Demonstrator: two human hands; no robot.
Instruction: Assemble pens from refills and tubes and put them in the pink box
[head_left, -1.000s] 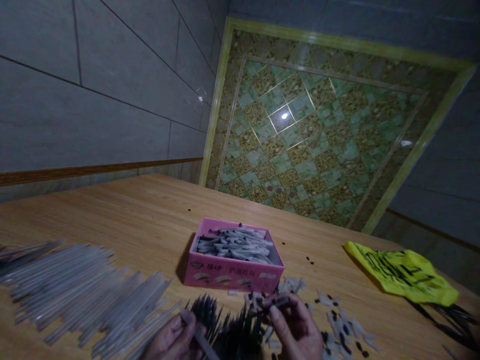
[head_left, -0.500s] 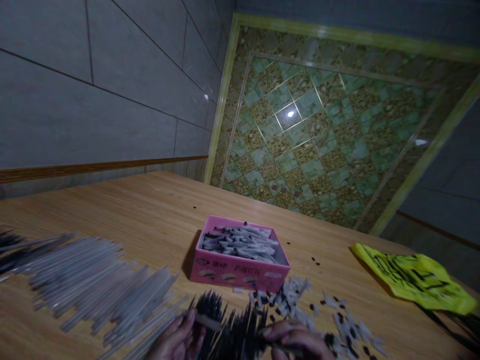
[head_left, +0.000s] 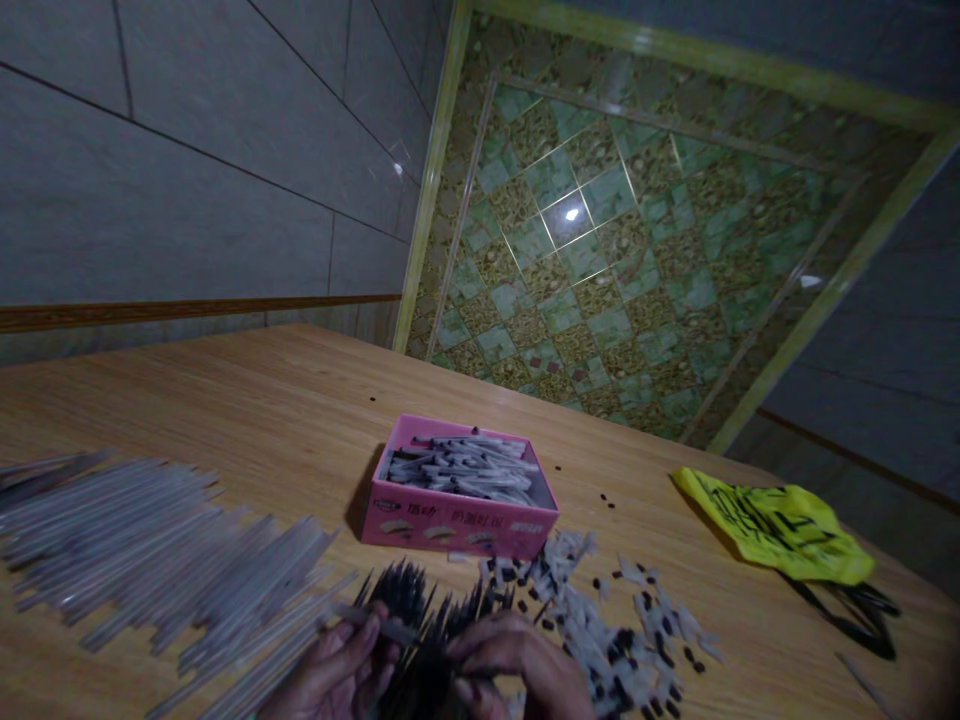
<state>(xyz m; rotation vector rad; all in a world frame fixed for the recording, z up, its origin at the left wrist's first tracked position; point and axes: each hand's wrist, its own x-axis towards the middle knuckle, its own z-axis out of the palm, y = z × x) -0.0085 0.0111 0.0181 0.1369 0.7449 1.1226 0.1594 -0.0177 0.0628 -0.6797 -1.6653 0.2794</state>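
My left hand (head_left: pixel 337 662) pinches a translucent plastic tube (head_left: pixel 394 630) between thumb and fingers, its end pointing right. My right hand (head_left: pixel 521 662) is closed, its fingertips beside that end; whatever they hold is too dark and blurred to make out. Below and between both hands lies a pile of thin, dark pointed sticks (head_left: pixel 401 590), partly covered by the right hand. Long clear tubes (head_left: pixel 217 570) are spread left of my left hand. Small translucent and black pieces (head_left: pixel 592 630) lie scattered to the right of my right hand.
Behind the pile stands a pink open box (head_left: pixel 457 530) filled with translucent tubes with dark ends. A yellow plastic bag (head_left: pixel 772 525) with black print and a black strap (head_left: pixel 855 610) lie at the right. The wooden table (head_left: pixel 292 400) meets a tiled wall (head_left: pixel 225 230) at left.
My right hand has moved left, its fingertips now close to the tube in my left hand. The view has shifted slightly, so the box and bag appear further left and higher.
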